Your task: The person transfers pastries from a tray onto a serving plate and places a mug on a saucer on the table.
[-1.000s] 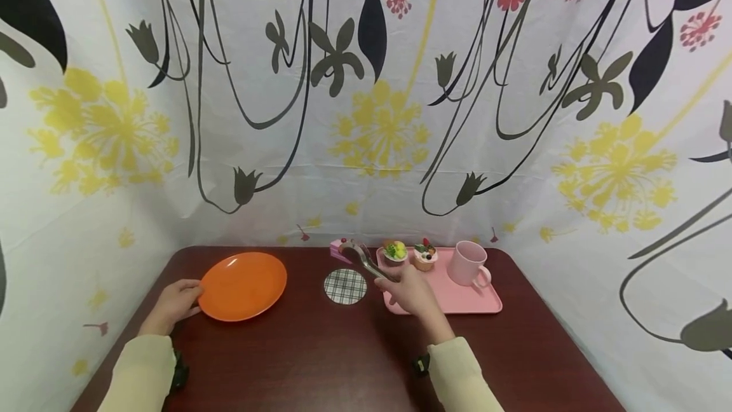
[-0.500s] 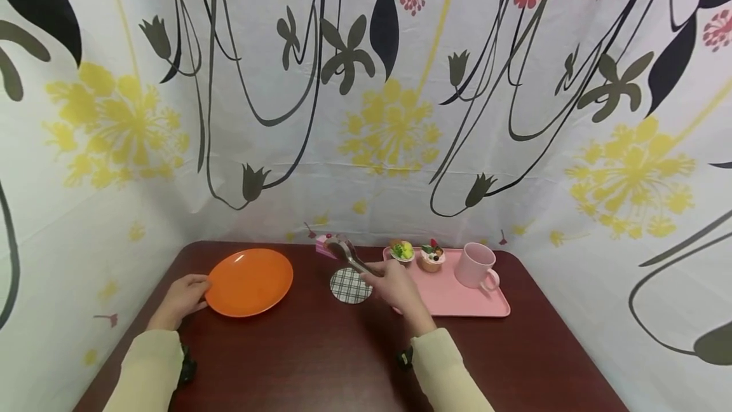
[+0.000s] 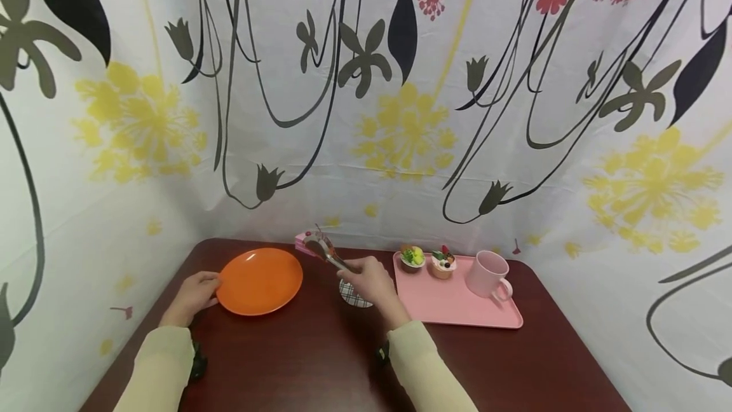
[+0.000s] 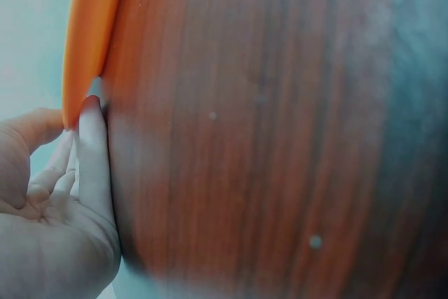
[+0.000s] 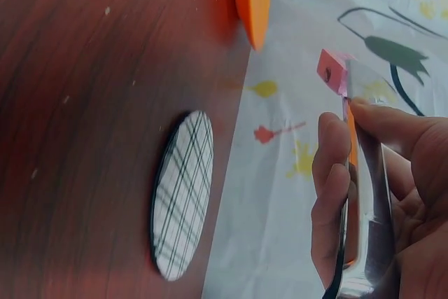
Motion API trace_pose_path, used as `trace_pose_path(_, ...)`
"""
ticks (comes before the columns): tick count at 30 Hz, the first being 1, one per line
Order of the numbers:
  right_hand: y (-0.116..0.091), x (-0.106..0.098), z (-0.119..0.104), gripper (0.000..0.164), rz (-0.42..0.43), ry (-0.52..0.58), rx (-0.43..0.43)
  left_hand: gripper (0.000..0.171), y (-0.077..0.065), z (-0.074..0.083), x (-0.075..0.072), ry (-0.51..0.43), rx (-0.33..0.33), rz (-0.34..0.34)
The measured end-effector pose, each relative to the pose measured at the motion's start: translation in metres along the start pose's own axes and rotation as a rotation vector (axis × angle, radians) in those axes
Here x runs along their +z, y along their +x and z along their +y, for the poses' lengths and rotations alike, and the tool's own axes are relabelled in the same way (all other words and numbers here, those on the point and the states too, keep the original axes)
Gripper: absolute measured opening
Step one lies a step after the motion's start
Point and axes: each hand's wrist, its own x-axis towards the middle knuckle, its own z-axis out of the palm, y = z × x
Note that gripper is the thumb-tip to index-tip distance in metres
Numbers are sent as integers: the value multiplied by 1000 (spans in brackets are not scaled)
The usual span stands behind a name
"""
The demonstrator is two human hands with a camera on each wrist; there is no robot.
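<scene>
My left hand (image 3: 194, 296) pinches the left rim of an orange plate (image 3: 260, 281); the left wrist view has the thumb on the rim and fingers beneath it. My right hand (image 3: 368, 283) grips metal tongs (image 5: 372, 222). Held in their tips is a small pink cake slice (image 5: 332, 71) with red bits on top, up off the table. In the head view the slice hangs just beyond the plate's right upper edge. Below the right hand lies a round plaid coaster (image 5: 183, 197), partly covered by that hand in the head view.
To the right, a pink tray (image 3: 452, 304) carries a fruit-topped green and yellow cupcake (image 3: 412, 259), a berry-topped cupcake (image 3: 443, 264) and a pink mug (image 3: 487, 274). A flower-patterned curtain (image 3: 320, 145) closes off the back and sides of the dark wooden table (image 3: 286, 361).
My right hand has carried the tongs and cake slice leftward, away from the tray and toward the plate. The left hand stays at the plate's rim. The head view has shifted slightly.
</scene>
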Motion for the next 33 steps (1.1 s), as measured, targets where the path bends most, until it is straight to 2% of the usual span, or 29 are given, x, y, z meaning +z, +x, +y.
trace_pose_path(4, 7, 12, -10, 37, 11, -47, 7, 59, -1, -1, -1, -6, -3, 2)
trace_pose_path(14, 22, 42, -22, 32, -22, 3, -11, 59, -5, 6, 1, -16, -21, 17)
trace_pose_path(21, 30, 58, -27, 28, -28, 0, 5, 57, -3, 5, 1, -18, -32, 37)
trace_pose_path(27, 37, 69, -29, 29, -28, -62, 47, 58, -1, 3, 2, -22, -36, 32)
trace_pose_path(33, 41, 76, -29, 33, -28, -143, 33, 58, -3, 7, 1, -12, -44, 37)
